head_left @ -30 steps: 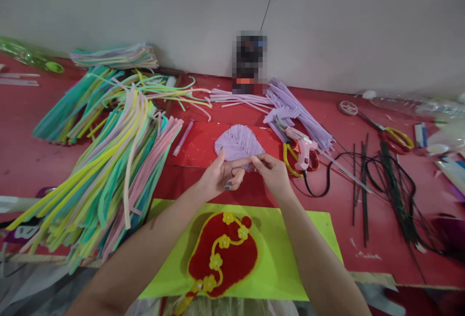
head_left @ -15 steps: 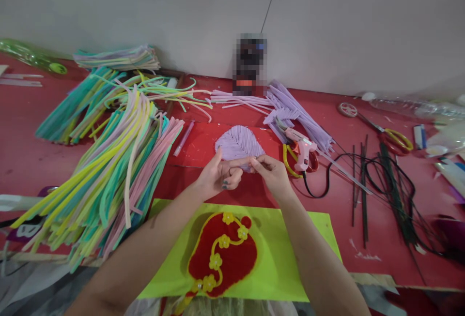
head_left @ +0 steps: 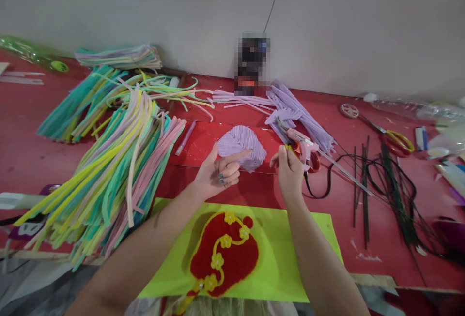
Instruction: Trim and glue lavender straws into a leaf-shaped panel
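Note:
A rounded, leaf-like pad of lilac pipe cleaners [head_left: 238, 141] lies on a red board [head_left: 198, 146]. Over its lower edge is my left hand [head_left: 220, 173], index finger stretched out to the right, thumb raised and the other fingers curled; nothing is in it. To the right, apart from the pad, my right hand [head_left: 289, 168] has its fingers bent together, and whatever they might pinch is too small to make out. Just beyond that hand, a pink glue gun [head_left: 308, 154] rests by scissors with yellow and red handles, partly covered.
Bundles of coloured pipe cleaners [head_left: 119, 161] spread over the left side. Lilac pipe cleaners [head_left: 301, 112] lie at the back. Scissors [head_left: 397, 142], dark wire stems [head_left: 394, 200] and a black cord are at right. In front, a red decorated piece [head_left: 236, 272] sits on a lime-green sheet [head_left: 283, 258].
My right hand has let go of my left index fingertip and moved to the right. The left hand has stayed over the lilac pad, its index finger still extended.

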The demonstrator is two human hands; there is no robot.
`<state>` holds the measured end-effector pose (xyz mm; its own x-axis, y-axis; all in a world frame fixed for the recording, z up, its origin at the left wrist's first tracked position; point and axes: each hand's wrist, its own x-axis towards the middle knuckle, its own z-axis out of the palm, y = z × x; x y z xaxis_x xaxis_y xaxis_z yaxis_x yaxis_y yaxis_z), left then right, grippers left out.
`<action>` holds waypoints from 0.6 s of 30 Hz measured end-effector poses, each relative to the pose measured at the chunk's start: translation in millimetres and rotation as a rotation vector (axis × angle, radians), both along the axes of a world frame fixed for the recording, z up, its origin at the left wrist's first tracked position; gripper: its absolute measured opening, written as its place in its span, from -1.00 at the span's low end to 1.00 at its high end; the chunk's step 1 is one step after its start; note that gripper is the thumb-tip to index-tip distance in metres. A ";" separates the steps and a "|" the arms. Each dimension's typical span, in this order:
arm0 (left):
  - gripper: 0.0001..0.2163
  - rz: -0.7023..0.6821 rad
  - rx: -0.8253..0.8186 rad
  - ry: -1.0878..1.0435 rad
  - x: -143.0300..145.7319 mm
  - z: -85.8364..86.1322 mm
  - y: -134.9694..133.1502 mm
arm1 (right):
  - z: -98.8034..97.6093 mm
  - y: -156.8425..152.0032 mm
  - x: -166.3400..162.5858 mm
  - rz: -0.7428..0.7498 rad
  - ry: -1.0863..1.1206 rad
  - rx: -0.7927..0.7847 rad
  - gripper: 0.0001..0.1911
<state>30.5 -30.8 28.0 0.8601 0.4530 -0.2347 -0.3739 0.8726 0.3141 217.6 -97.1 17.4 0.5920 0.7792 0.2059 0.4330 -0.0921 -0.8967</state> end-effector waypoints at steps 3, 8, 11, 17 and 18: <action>-0.35 0.056 0.019 0.038 1.9 0.1 0.4 | -1.0 -0.8 -1.1 -0.020 0.063 -0.013 -0.51; -0.42 0.157 0.038 0.130 1.4 -0.2 2.3 | -15.3 4.1 3.5 0.010 0.095 0.071 -0.75; -0.42 0.196 0.043 0.145 -1.1 -0.4 4.1 | -23.1 7.1 6.5 0.057 0.027 0.081 -0.64; -0.43 0.226 0.060 0.173 -1.1 -0.6 5.8 | -26.3 5.6 5.0 0.118 -0.003 0.016 -0.83; -0.43 0.227 0.054 0.186 -0.1 -0.5 5.8 | -25.8 5.1 4.4 0.122 -0.003 0.003 -0.83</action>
